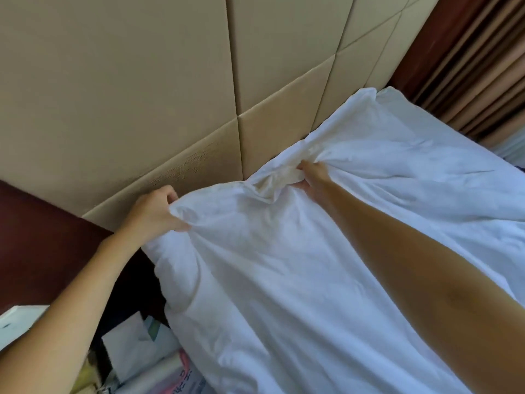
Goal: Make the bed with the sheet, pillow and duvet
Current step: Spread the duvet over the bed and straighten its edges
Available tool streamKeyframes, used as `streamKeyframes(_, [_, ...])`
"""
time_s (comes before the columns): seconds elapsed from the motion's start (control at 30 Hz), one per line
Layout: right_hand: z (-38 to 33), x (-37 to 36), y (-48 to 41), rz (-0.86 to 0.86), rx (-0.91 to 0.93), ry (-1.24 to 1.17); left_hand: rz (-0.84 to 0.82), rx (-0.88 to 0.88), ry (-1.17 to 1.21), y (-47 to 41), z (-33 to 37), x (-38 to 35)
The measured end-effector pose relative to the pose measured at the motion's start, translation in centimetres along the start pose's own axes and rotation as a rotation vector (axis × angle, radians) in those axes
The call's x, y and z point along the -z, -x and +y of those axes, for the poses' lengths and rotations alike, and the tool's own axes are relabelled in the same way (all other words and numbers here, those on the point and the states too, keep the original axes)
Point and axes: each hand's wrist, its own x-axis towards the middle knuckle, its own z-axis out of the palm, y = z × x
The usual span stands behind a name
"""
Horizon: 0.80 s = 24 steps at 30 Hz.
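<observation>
A white duvet [284, 265] covers the bed and reaches up to the padded beige headboard [142, 109]. My left hand [154, 210] grips the duvet's near top corner at the bed's left edge. My right hand [311, 179] pinches a bunched fold of the top edge further along, where cream-coloured fabric [279, 180] shows inside the fold. Both arms stretch forward over the bed. The far top corner [369, 95] of the duvet lies against the headboard. No pillow or sheet can be told apart from the white cloth.
Dark red wood panelling [34, 237] sits left of the headboard. Striped brown curtains [477, 66] hang at the far right. Beside the bed at lower left lie a white box [17, 322], papers and plastic bags [159, 362].
</observation>
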Motion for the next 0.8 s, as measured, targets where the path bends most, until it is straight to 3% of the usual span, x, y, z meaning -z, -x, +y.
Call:
streamKeyframes(0.1, [1.6,-0.2,0.4,0.033,-0.016,-0.078,-0.195,0.005,0.108,-0.3,-2.2,-0.1])
streamKeyframes(0.2, [1.9,0.1,0.3,0.063,-0.02,-0.094,-0.731,0.074,0.259,-0.1,-4.3,-2.3])
streamKeyframes(0.27, [2.0,0.1,0.1,0.073,-0.037,-0.066,-0.875,0.126,0.132,0.0,-6.1,-4.9])
streamKeyframes(0.33, [2.3,0.2,0.2,0.073,-0.046,-0.052,-0.672,0.149,-0.111,0.4,-7.7,-7.5])
streamKeyframes(0.4, [2.4,0.2,0.2,0.071,-0.049,-0.066,-0.287,0.135,-0.352,0.8,-8.3,-8.3])
streamKeyframes(0.5, [2.3,0.1,0.0,0.071,-0.042,-0.053,0.063,0.073,-0.467,1.1,-7.5,-7.1])
streamKeyframes(0.63, [1.9,-0.1,-0.4,0.082,-0.069,0.037,0.108,-0.017,-0.633,0.4,-7.9,-6.7])
streamKeyframes(0.8, [3.0,-0.4,-0.6,-0.034,-0.118,0.011,0.006,0.156,-0.784,-0.5,-7.8,-8.6])
